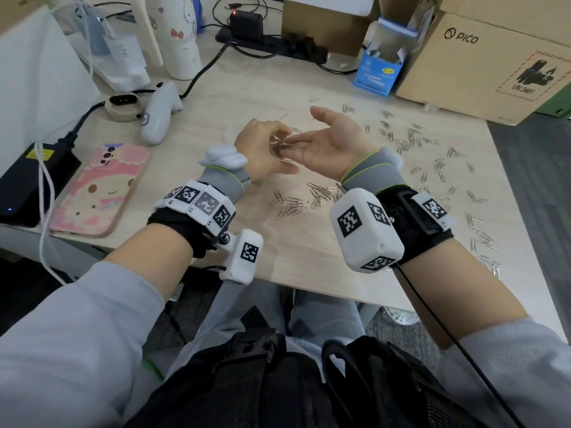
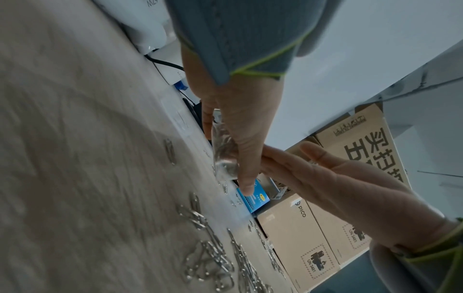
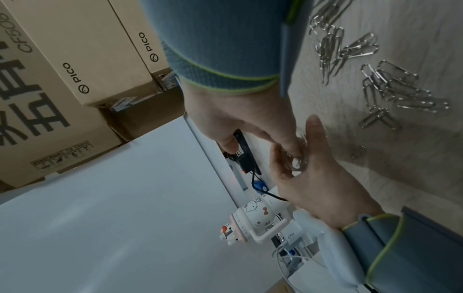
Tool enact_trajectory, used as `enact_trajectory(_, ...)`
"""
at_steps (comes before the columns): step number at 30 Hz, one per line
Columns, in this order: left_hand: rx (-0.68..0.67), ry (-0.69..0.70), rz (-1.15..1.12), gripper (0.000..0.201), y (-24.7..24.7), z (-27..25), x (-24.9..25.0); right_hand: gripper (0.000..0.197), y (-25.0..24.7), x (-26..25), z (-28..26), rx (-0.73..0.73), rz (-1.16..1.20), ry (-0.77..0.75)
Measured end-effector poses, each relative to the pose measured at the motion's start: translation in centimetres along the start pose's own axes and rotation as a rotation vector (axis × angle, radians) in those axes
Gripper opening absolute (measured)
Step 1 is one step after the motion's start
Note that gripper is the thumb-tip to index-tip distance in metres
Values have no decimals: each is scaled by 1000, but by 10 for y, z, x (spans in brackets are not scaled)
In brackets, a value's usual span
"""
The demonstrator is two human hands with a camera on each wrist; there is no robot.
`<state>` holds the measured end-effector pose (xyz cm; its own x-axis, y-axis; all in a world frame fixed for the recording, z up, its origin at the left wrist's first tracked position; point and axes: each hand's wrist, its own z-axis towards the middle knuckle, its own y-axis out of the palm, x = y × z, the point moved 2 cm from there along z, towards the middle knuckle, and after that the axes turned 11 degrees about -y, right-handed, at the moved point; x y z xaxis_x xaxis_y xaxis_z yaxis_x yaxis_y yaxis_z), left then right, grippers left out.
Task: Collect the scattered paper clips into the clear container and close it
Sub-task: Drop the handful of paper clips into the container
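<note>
A small clear container [image 1: 279, 149] with paper clips inside sits in my left hand [image 1: 262, 143], just above the middle of the wooden table [image 1: 309, 261]. My left fingers curl round it, as the left wrist view shows for container [image 2: 224, 156] and hand [image 2: 240, 128]. My right hand [image 1: 324, 143] lies palm up with straight fingers reaching into the container's mouth, touching the clips there. The right wrist view shows the right hand's [image 3: 240, 119] fingers at the container [image 3: 299, 158]. Loose paper clips [image 1: 408, 140] are scattered to the right, and a pile [image 1: 296, 202] lies near my wrists.
A pink-cased phone [image 1: 99, 189], a white controller [image 1: 160, 112] and a black power brick [image 1: 31, 180] lie on the left. A blue clip box [image 1: 378, 69] and a cardboard PICO box [image 1: 482, 63] stand at the back right. A cartoon-cat bottle [image 1: 182, 35] stands at the back.
</note>
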<state>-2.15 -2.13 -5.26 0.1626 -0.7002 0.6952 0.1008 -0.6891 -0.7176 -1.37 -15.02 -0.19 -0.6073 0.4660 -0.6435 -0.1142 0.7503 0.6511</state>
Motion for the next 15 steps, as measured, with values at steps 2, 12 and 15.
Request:
enact_trajectory(2,3,-28,-31,67,-1,1,-3,67,1,-1,0,-17,-30,-6)
enact_trajectory(12,46,-85,-179,56,-11,-4,-19,39,0,7,13,-79,-83,-64)
enact_trajectory(15,74,-100,-194,59,-18,-7,-32,29,-5,15,19,-9,-33,-113)
